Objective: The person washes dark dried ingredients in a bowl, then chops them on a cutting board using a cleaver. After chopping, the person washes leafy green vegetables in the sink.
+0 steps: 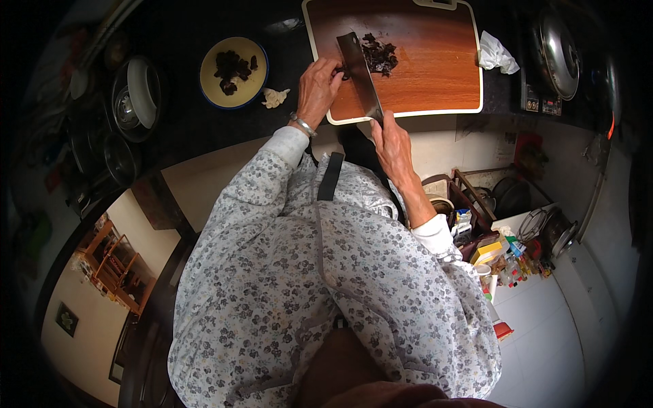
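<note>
My right hand [392,145] grips the handle of a cleaver [360,76], whose wide blade stands over the wood-grain cutting board [433,66]. Left of the blade, the bent fingers of my left hand [319,86] press on a small dark piece that looks like wood ear mushroom [345,75]; the fingers hide most of it. Just right of the blade lies a pile of cut, dark wood ear mushroom [380,55]. More dark pieces [232,66] sit in a cream bowl with a blue rim [205,87], to the left of my left hand.
A pale crumpled scrap [275,98] lies beside the bowl. White crumpled tissue [496,53] touches the board's right edge. Farther right, a lidded pan [558,56] stands on a cooktop [531,99]. Nested bowls [140,97] are at the left. Bottles and packets [515,265] crowd below right.
</note>
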{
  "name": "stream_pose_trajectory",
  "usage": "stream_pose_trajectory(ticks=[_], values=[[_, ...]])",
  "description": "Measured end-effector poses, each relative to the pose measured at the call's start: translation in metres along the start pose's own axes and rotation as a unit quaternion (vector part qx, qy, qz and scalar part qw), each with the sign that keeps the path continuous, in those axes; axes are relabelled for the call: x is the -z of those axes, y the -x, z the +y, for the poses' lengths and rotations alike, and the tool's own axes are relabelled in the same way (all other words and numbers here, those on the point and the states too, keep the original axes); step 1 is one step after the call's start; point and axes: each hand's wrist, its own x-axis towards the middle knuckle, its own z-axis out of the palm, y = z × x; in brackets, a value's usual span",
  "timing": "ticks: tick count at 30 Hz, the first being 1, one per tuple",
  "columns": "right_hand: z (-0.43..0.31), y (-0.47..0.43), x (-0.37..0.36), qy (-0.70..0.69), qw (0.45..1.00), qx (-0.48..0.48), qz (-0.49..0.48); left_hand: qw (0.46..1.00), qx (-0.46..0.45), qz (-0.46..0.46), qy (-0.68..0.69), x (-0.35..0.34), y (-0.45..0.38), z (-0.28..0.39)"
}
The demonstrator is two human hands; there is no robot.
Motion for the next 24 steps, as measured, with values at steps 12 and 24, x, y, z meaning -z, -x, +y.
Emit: stream_pose_trajectory(ticks=[12, 24], values=[[-0.011, -0.006, -0.003, 0.063, 0.998, -0.015, -0.013, 1.000, 0.020, -0.007, 0.016, -0.004, -0.002, 0.001], [-0.007, -0.017, -0.024, 0.124, 0.992, 0.025, 0.024, 0.998, 0.054, -0.014, 0.024, -0.007, 0.000, 0.006]])
